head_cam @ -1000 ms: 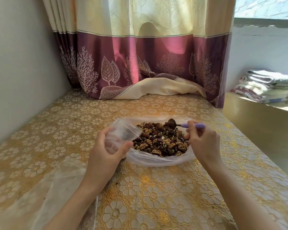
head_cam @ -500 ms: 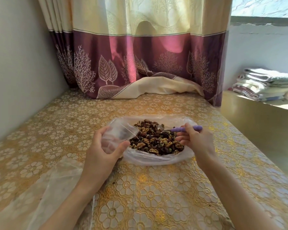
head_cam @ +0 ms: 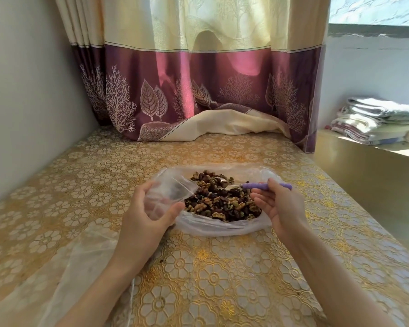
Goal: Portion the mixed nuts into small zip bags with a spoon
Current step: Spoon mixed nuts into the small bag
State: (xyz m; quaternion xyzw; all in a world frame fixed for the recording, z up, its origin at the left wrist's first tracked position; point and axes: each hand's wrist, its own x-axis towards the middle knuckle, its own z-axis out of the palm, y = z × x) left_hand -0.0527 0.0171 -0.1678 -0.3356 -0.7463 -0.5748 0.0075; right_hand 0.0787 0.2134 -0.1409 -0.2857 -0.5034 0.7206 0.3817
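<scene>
A pile of mixed nuts (head_cam: 222, 201) lies in a large clear plastic bag (head_cam: 222, 226) spread open on the gold floral tablecloth (head_cam: 222, 279). My left hand (head_cam: 147, 218) grips a small clear zip bag (head_cam: 170, 192), its mouth turned toward the nuts, with a few dark pieces inside. My right hand (head_cam: 279, 206) pinches the purple handle of a spoon (head_cam: 265, 185). The spoon's bowl holds nuts above the pile, close to the small bag's mouth.
More clear plastic bags (head_cam: 57, 274) lie at the lower left. A cream and maroon curtain (head_cam: 198, 90) hangs behind, its hem resting on the table. A grey wall runs on the left. Folded towels (head_cam: 378, 121) sit on a ledge at the right.
The spoon dipped from the far side of the pile into the nuts and has swung left toward the small bag. My left hand kept hold of the small bag.
</scene>
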